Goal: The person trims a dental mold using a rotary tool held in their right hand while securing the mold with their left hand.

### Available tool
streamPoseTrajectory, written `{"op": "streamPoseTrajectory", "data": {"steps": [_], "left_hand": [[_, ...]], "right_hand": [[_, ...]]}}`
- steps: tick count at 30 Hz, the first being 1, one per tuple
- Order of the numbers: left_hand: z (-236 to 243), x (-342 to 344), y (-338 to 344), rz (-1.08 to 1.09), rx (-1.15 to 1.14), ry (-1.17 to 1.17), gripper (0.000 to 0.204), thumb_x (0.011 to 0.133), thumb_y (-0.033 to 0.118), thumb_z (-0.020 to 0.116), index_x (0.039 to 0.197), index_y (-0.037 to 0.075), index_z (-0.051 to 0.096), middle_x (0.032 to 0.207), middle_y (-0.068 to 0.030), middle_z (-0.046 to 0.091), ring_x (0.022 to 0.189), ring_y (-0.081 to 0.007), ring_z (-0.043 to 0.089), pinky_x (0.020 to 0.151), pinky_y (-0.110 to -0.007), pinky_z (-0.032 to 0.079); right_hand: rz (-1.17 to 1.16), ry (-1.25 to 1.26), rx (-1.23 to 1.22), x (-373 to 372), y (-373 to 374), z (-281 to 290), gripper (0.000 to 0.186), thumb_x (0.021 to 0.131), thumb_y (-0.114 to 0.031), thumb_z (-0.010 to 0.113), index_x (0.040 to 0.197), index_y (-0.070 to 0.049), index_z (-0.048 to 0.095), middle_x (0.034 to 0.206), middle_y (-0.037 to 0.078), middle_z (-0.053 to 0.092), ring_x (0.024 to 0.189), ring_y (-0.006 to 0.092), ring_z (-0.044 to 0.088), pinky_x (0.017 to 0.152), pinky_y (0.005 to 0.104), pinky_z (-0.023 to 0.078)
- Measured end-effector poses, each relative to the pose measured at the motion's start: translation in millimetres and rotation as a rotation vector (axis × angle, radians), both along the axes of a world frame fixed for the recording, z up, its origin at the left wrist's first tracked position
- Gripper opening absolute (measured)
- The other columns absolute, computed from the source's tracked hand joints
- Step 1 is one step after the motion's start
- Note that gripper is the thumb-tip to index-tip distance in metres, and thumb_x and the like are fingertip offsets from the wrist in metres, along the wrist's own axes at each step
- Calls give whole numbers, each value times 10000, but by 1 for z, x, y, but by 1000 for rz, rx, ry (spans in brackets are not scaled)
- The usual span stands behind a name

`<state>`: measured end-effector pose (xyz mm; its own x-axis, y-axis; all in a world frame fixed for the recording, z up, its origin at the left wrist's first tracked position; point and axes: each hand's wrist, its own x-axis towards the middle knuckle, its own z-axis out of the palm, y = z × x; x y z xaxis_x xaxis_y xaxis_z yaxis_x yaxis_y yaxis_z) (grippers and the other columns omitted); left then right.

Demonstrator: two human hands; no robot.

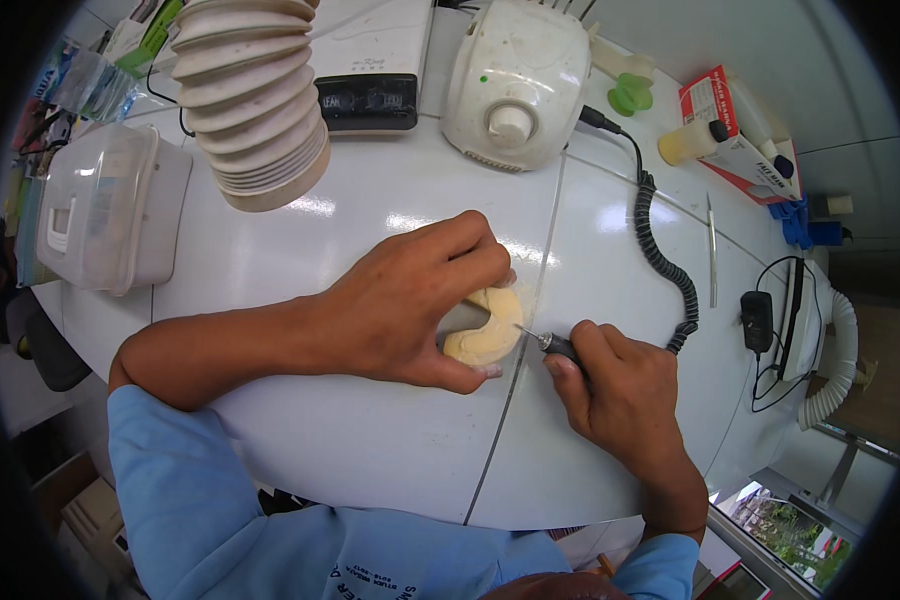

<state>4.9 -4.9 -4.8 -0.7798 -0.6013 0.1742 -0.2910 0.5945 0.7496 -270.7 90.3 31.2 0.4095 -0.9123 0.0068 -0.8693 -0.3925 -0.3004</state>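
My left hand point(415, 300) is closed around a pale yellow horseshoe-shaped cast point(485, 335), which looks like a dental model, with fingertips at its far end and thumb at its near end. The cast rests on the white tiled worktop point(450, 440). My right hand point(615, 395) grips a dark rotary handpiece point(560, 347) with a metal collar, its thin bit pointing left at the cast's right side, touching or very close to it. A black coiled cord point(660, 240) runs from behind my right hand up to the white control box with a dial point(515, 90).
A ribbed hose point(250, 120) hangs at top left near a white device point(370, 45). A clear lidded case point(90, 200) sits left. Right are a bottle point(688, 143), red-white carton point(710, 100), thin metal tool point(712, 255), black adapter point(756, 320) and another hose point(835, 355).
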Motion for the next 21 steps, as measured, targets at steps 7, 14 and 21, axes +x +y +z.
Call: {"op": "streamPoseTrajectory", "data": {"steps": [7, 14, 21], "left_hand": [[0, 0, 1, 2, 5, 6, 759, 697, 295, 1007, 1307, -14, 676, 1177, -137, 569, 1005, -294, 649, 834, -400, 584], [0, 0, 0, 0, 3, 7, 750, 704, 301, 1009, 1297, -17, 676, 1179, -139, 573, 1005, -292, 652, 842, -398, 586], [1, 0, 0, 6, 8, -8, 752, 706, 309, 1013, 1294, -18, 677, 1177, -140, 575, 1008, -294, 654, 842, -396, 586]], "right_hand": [[6, 2, -11, -2, 0, -2, 316, 1010, -371, 816, 945, -110, 650, 694, 54, 566, 501, 258, 603, 487, 401, 470], [-92, 8, 5, 3, 2, -2, 310, 1017, -363, 810, 937, -111, 650, 693, 52, 565, 496, 254, 597, 479, 399, 462], [-38, 17, -10, 1, 1, 0, 303, 1023, -355, 803, 932, -110, 650, 691, 53, 571, 494, 258, 597, 477, 399, 461]]}}
